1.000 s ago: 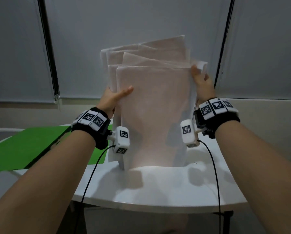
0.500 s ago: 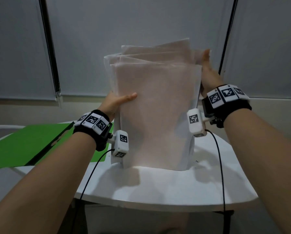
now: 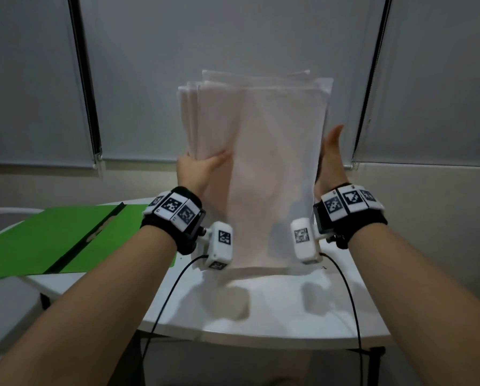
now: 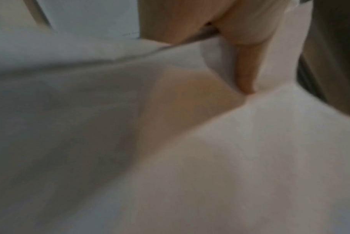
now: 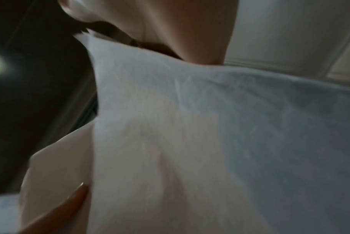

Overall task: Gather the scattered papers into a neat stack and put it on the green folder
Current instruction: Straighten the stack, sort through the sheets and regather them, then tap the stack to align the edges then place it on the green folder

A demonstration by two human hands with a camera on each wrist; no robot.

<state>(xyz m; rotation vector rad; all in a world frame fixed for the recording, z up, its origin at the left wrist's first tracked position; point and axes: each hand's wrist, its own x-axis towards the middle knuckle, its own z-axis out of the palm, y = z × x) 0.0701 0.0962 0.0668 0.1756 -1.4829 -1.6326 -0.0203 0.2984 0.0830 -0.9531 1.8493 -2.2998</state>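
Note:
A stack of white papers (image 3: 261, 162) stands upright on its bottom edge on the white table (image 3: 261, 310). Its top edges are nearly level, and a few sheets stick out at the upper left. My left hand (image 3: 199, 168) grips the stack's left edge at mid height, thumb (image 4: 246, 71) across the front sheet (image 4: 230, 158) and fingers behind. My right hand (image 3: 330, 160) lies flat against the right edge with the thumb pointing up. Sheets (image 5: 190, 126) fill the right wrist view. The green folder (image 3: 46, 238) lies open on the table to the left, with nothing on it.
The table's curved front edge (image 3: 233, 341) is close to me. Black cables (image 3: 353, 302) run from both wrist cameras across the table. Grey window blinds (image 3: 233, 37) hang behind the table. A pale surface (image 3: 7, 305) sits lower at the left.
My right hand slid down from the stack's top right corner to the middle of its right edge. The fanned sheet tops have drawn closer to level. My left hand keeps its grip.

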